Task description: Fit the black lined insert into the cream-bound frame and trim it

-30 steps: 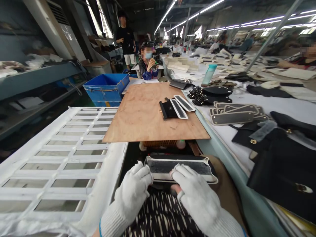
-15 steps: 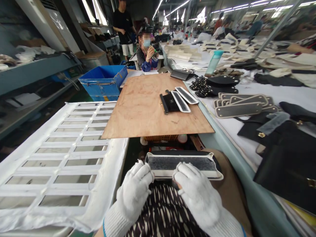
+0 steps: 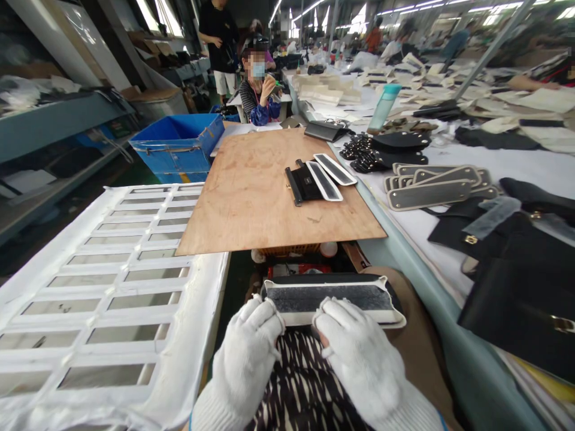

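Unmoved: left hand (image 3: 250, 350), right hand (image 3: 357, 353) curled on panel (image 3: 335, 297)

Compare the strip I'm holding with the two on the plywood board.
The held strip lies crosswise, gripped by left hand and right hand; the board strips lie slanted, untouched, on the plywood board. Held strip's corners curl up; board strips look flat. All dark, pale-bordered.

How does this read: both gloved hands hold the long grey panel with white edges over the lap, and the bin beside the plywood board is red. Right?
Not quite. The head view shows the bin beside the plywood board is blue, not red. The rest holds: the left hand and right hand, both gloved, hold the panel over the lap.
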Motion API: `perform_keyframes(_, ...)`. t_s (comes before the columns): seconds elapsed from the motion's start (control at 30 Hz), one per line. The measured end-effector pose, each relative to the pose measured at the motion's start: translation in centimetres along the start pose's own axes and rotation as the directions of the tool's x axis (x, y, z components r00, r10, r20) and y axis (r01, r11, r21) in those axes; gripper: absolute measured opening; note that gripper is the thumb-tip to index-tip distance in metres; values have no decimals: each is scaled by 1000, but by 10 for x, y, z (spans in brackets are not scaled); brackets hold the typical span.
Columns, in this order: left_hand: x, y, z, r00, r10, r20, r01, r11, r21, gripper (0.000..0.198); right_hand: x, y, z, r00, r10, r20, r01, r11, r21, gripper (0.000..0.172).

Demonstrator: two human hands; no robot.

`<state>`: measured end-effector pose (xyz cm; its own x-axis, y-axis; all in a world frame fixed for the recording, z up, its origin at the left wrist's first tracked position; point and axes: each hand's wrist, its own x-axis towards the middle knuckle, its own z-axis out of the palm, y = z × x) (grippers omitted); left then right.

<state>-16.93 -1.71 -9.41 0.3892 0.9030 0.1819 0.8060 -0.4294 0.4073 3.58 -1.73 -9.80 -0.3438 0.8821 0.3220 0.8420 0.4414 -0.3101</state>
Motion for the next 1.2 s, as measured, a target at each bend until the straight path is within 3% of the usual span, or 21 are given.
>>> perform_keyframes(0.2, 3, 1, -1, 997, -77, 21, 76, 995, 57, 30, 4, -3, 1, 999, -18, -32, 18, 1000, 3, 26)
perform_keyframes(0.4, 6, 3, -4, 991, -114, 73, 109, 991, 72, 39, 8, -4, -1, 1000, 18, 21, -18, 1000, -3, 28)
perform_keyframes(0.57, 8, 6, -2, 983, -181, 38, 179, 983, 42, 30, 10, -7, 0, 998, 50, 43, -49, 999, -19, 25)
perform_keyframes(0.83, 16, 11, 2, 965, -263, -8, 263, 965, 17, 25, 31, -13, -8, 941, 199, 272, -186, 980, -71, 19)
perform_keyframes(0.97, 19, 14, 3, 950, -308, -39, 310, 949, 50, 20, 40, -11, -9, 938, 202, 281, -179, 978, -106, 17)
perform_keyframes(1.07, 12, 13, 10, 977, -207, -51, 213, 966, 147, 32, 42, -10, -6, 959, 179, 219, -157, 981, -112, 18)
perform_keyframes(1.2, -13, 2, 41, 999, -18, -33, 24, 983, 183, 47, 37, -5, 0, 973, 158, 168, -141, 984, -111, 15)
